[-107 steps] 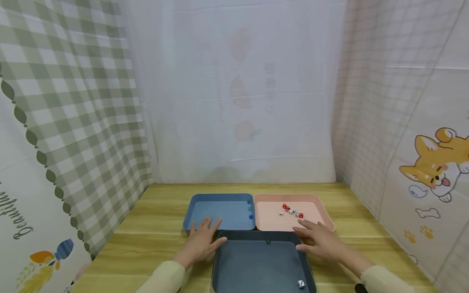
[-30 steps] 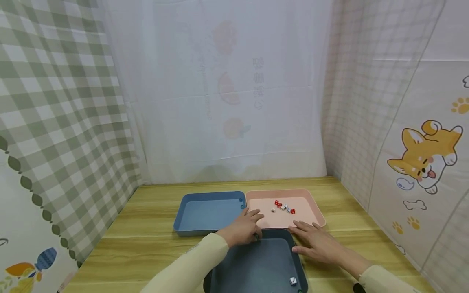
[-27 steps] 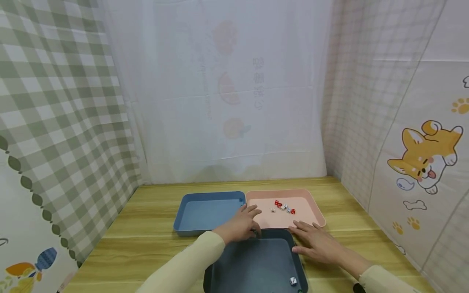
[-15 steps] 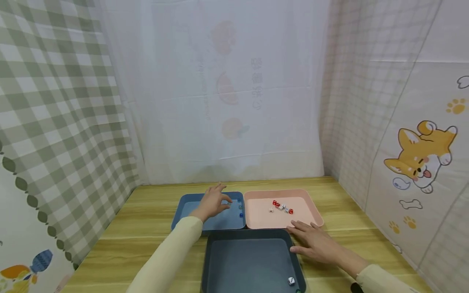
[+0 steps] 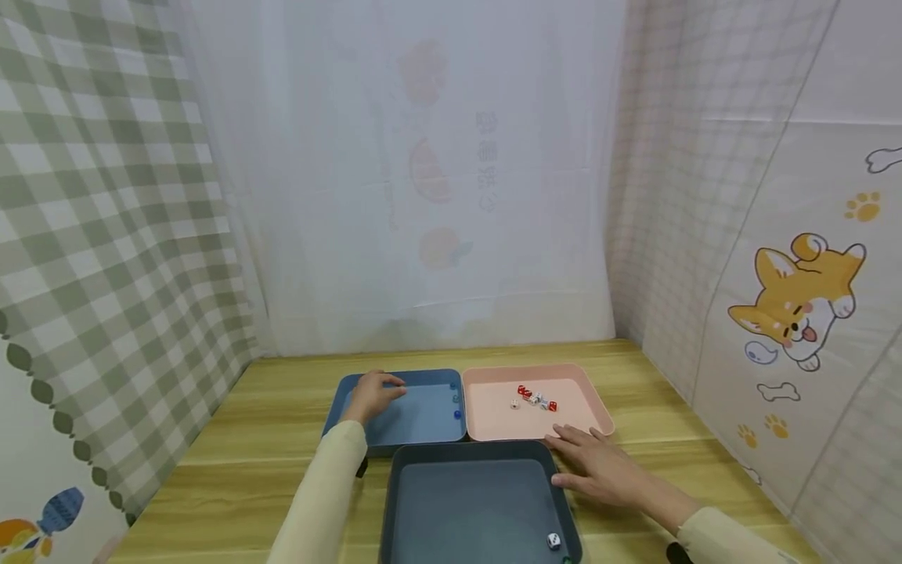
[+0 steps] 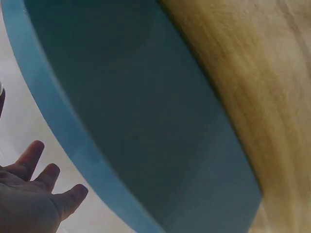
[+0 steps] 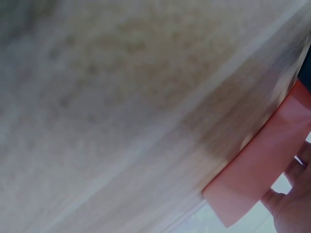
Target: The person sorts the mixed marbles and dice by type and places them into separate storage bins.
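My left hand (image 5: 371,397) hovers over the left part of the blue tray (image 5: 416,427), fingers apart and nothing visibly held. Its spread fingers also show beyond the blue rim in the left wrist view. Several small blue or teal dice (image 5: 457,414) lie along that tray's right wall. Where the pink tray (image 5: 486,427) meets the dark grey tray (image 5: 472,501), my right hand (image 5: 599,470) rests with fingers extended. A white die (image 5: 553,541) sits at the dark tray's lower right, and a green piece (image 5: 567,560) is cut off by the frame below it.
Red dice (image 5: 524,391) and white dice (image 5: 534,399) are clustered in the pink tray. All three trays touch or nearly touch on a wood-grain table (image 5: 232,486). Cloth curtains (image 5: 437,196) enclose the back and sides.
My left hand pinched a small dark piece at the dark tray's far edge, then moved left over the blue tray. That piece is gone from the dark tray. My right hand stays put.
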`<state>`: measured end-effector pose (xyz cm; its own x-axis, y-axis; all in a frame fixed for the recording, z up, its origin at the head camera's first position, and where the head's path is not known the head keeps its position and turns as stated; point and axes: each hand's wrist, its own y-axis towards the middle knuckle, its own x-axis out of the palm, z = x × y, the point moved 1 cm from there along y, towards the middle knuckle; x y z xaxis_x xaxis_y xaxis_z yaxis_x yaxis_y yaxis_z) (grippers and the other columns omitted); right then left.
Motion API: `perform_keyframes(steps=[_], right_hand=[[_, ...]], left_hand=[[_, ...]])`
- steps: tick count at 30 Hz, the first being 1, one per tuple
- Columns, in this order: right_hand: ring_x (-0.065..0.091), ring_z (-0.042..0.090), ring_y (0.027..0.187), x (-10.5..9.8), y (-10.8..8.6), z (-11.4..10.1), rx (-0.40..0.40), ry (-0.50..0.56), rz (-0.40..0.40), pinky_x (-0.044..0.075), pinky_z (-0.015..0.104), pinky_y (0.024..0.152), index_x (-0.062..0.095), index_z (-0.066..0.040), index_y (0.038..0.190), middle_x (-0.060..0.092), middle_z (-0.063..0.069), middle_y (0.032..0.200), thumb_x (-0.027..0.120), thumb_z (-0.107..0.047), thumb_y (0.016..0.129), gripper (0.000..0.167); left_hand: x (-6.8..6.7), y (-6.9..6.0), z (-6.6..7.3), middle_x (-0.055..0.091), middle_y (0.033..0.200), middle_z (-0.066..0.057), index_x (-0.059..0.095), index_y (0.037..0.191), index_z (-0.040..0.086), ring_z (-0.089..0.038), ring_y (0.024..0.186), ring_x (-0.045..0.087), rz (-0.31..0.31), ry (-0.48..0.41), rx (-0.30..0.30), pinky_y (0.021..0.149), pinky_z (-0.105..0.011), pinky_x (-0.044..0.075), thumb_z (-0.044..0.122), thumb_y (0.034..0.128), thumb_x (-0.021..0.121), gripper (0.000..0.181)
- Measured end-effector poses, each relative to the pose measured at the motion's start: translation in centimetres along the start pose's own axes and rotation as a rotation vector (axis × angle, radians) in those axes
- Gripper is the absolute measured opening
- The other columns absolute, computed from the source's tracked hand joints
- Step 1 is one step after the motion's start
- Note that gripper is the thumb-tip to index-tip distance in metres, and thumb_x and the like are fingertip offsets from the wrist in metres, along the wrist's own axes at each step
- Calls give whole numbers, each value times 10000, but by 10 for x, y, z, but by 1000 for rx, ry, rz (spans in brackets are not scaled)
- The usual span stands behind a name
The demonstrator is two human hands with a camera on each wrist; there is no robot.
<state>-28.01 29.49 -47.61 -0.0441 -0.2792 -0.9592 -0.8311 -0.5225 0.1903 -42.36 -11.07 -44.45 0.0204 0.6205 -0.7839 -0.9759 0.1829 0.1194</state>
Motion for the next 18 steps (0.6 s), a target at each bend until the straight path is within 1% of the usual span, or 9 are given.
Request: perform_keyframes(steps=[3,6,8,12,15,18], right_hand=[[437,402,1345,1,1,0,2,-1,3,287,689,1040,545,-73,1432,478,206,1463,574,-566,953,688],[437,401,1345,1,1,1,4,-5,5,288,686,1041,545,-78,1434,478,205,1463,578,-565,951,686],[437,400,1345,2,1,2,3,-8,7,290,685,1041,544,-83,1435,478,202,1464,576,-568,950,686],[443,398,1342,2,0,2,-6,-17,15,298,684,1037,547,-86,1433,482,197,1462,560,-580,954,689],[446,400,1339,2,0,1,-13,-21,20,303,686,1032,549,-83,1431,486,199,1458,545,-592,956,696],[444,405,1339,1,0,0,-11,-16,19,299,689,1033,550,-79,1429,483,204,1459,544,-590,957,695]], left_hand=[[-1,-2,-3,439,1463,-265,757,1129,100,-478,1356,375,-12,-29,-21,1062,-695,245,223,973,663,220],[0,-2,-4,425,1471,-274,761,1124,118,-491,1356,367,-12,-36,-16,1054,-720,217,269,973,664,235],[0,-3,-4,440,1452,-283,770,1098,124,-495,1336,386,1,-21,-2,1028,-732,233,292,964,675,235],[2,-3,-3,447,1452,-273,774,1089,127,-472,1350,375,9,1,-21,1037,-727,218,279,961,680,219],[6,-2,-3,430,1473,-267,737,1190,114,-464,1376,348,12,26,-49,1061,-724,189,252,970,669,269],[8,1,-3,423,1477,-270,680,1292,113,-467,1372,355,30,52,-53,1057,-728,195,249,981,653,341]])
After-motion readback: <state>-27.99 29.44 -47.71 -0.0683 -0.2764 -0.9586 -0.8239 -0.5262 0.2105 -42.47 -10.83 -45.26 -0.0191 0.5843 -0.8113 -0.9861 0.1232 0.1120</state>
